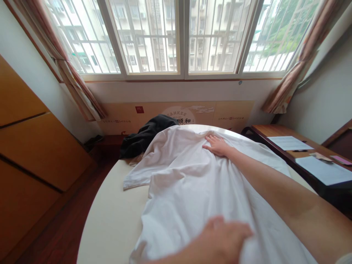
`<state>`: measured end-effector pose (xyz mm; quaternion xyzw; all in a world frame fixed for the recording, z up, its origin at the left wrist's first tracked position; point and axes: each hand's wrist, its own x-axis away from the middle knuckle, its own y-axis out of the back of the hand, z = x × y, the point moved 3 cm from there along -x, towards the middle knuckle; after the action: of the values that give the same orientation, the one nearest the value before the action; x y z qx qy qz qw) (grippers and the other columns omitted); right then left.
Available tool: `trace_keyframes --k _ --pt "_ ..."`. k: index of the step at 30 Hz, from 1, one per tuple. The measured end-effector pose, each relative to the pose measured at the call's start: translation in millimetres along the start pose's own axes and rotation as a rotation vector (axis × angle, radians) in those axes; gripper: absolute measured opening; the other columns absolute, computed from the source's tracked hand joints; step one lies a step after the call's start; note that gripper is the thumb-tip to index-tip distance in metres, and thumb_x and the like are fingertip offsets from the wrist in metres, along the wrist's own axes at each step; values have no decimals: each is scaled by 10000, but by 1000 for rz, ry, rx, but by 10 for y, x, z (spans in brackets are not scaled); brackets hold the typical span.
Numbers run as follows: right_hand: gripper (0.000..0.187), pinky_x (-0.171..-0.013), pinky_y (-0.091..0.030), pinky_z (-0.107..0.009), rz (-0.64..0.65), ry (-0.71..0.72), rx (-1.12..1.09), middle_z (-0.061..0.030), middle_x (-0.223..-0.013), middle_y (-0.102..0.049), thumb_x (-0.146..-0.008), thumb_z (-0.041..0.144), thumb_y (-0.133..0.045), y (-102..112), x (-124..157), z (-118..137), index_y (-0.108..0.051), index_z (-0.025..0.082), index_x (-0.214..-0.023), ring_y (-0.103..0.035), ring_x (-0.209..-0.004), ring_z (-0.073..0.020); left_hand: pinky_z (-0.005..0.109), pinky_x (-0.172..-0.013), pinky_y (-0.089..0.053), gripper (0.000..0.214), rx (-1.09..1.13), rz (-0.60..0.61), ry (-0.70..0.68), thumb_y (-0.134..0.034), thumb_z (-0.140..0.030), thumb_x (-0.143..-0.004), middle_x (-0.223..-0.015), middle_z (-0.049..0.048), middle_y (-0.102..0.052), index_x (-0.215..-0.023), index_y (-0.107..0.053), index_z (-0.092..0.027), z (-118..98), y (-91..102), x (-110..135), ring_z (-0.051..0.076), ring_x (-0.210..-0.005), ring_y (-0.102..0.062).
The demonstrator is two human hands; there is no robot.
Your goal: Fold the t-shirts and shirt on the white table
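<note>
A white T-shirt (181, 183) lies spread over a cream bed surface (110, 220). My right hand (217, 145) reaches far forward and rests flat on the shirt's upper part, fingers stretched out. My left hand (222, 238) presses on the shirt's near end at the bottom of the view; its fingers curl down onto the cloth, seen from the back. A dark garment (144, 137) lies bunched at the bed's far end, just left of the shirt.
A wooden wardrobe (30, 146) stands at the left. A dark wooden desk (297, 146) with papers (324, 168) stands at the right. Barred windows (178, 36) with curtains fill the far wall. Red-brown floor (63, 227) runs between bed and wardrobe.
</note>
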<state>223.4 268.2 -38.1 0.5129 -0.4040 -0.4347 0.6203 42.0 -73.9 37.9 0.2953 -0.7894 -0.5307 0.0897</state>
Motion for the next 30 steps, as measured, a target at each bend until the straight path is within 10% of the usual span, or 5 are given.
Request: trace_keyframes --k 5,9,14,22,30 --pt "978 -1306 -67 -590 -19 -4 1 -74 -1784 -106 -969 844 -217 5 60 33 -162 219 -1719 -103 -1647 -309 532 -1155 -446 504 -365 -554 597 -548 -216 -904 -1449 195 -614 -1404 -564 -157 1766 1285 -296 355 -1361 -571" --pt "1021 -1313 -68 -564 -32 -25 -17 -86 -1781 -108 -967 840 -227 17 87 61 -122 156 -1718 -108 -1647 -297 397 -964 -525 406 -379 -406 872 -626 -416 -887 -1183 165 -738 -1170 -694 -133 2615 1932 -390 339 -1109 -685" --pt "1030 -1315 -57 -550 -28 -38 -20 -93 -1779 -119 -964 847 -226 27 69 64 -164 142 -1713 -112 -1646 -302 268 -628 -424 159 -193 -318 726 -634 -332 -844 -730 -10 -677 -832 -701 -188 2705 2189 -592 184 -692 -608" --pt "998 -1290 -33 -612 -37 -68 -28 -154 -1780 -105 -972 845 -246 40 0 115 -131 194 -1720 -69 -1649 -324 224 -796 -388 213 -451 -485 698 -735 -180 -841 -805 -13 -634 -1025 -741 -72 2510 2879 -810 132 -822 -492" --pt "922 -1226 -18 -727 -30 -129 -51 -182 -1778 -122 -951 879 -294 77 16 238 -192 357 -1704 -56 -1636 -410 274 -661 -360 343 -158 -66 946 -711 -434 -874 -600 -5 -604 -720 -674 -130 2706 2579 -777 160 -679 -510"
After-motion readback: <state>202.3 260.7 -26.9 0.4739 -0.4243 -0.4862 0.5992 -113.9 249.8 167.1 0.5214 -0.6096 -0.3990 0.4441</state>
